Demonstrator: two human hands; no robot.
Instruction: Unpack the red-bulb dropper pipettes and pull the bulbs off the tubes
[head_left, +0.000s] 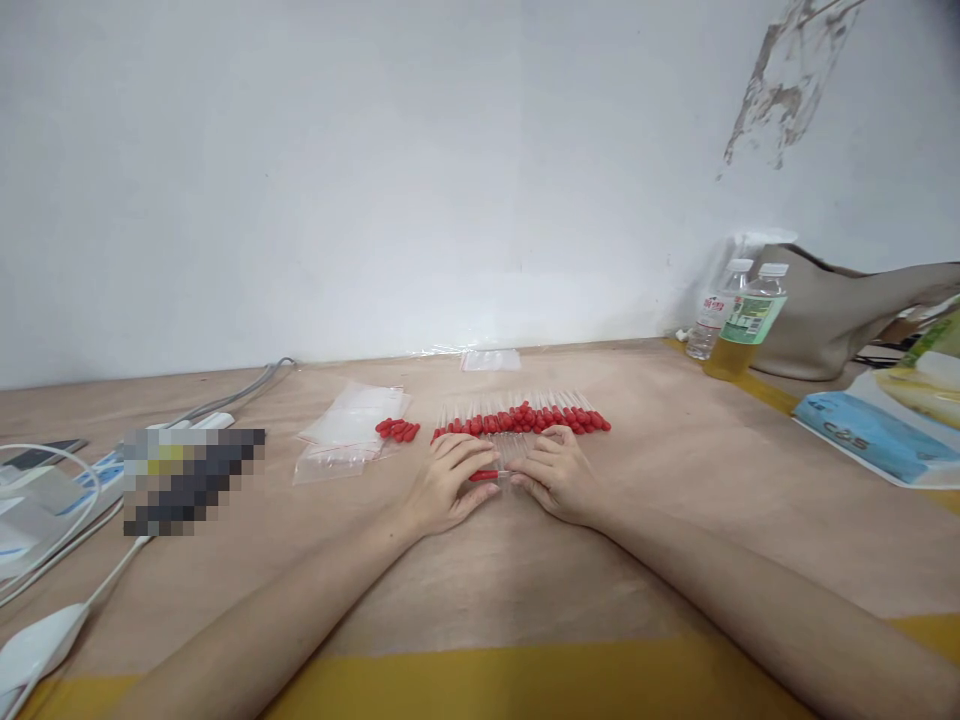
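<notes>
At the middle of the table, a dropper with a red rubber bulb (484,476) lies sideways between my two hands. My left hand (451,482) has its fingers and thumb closed around the bulb end. With its fingertips pinched on the clear tube end, my right hand (559,478) meets it from the other side. Just beyond my fingers is a row of droppers (551,418), their red bulbs toward me and clear tips toward the wall. Several clear tubes (510,447) without visible bulbs lie between the hands and that row. A small pile of loose red bulbs (397,430) sits left of the row.
Clear zip bags (349,420) lie left of the bulbs, another plastic bag (491,361) near the wall. Power strips and cables (97,490) fill the left side. Two bottles (739,330), a grey bag (810,310) and a blue tissue pack (870,435) stand or lie at right.
</notes>
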